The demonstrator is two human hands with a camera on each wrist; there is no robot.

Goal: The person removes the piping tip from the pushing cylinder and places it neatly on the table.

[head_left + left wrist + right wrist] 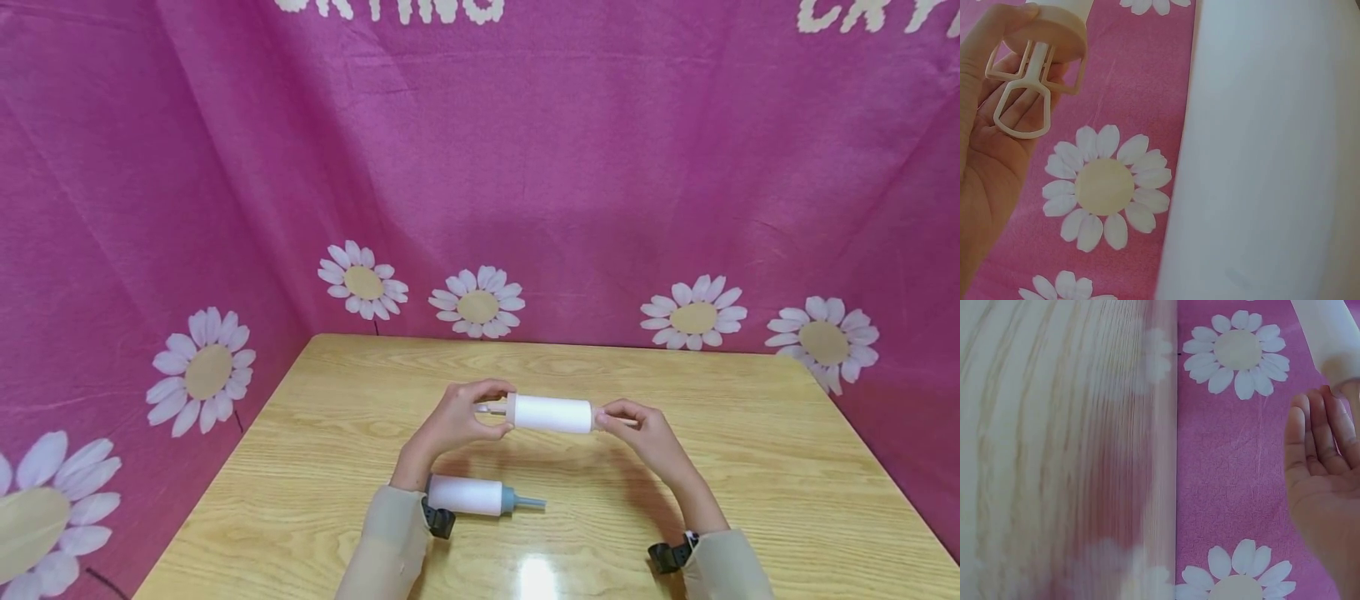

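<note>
A balloon pump (555,414) with a white barrel is held level above the table between both hands. My left hand (455,418) grips its beige end cap (1054,34), thumb on one side and fingers on the other. From that cap a pale pull handle (1039,69) with a ring end sticks out over the palm, flanked by two beige side loops. At the other end, my right hand (651,435) pinches the narrow nozzle between thumb and fingers. Below the left wrist lies a second balloon pump (465,495), with a grey-blue nozzle pointing right; the wrist hides its left end.
Everything is over a light wood-grain table (600,533), with glare near its front edge. A magenta curtain (525,167) printed with white daisies hangs behind and along the sides. Each wrist wears a small black camera.
</note>
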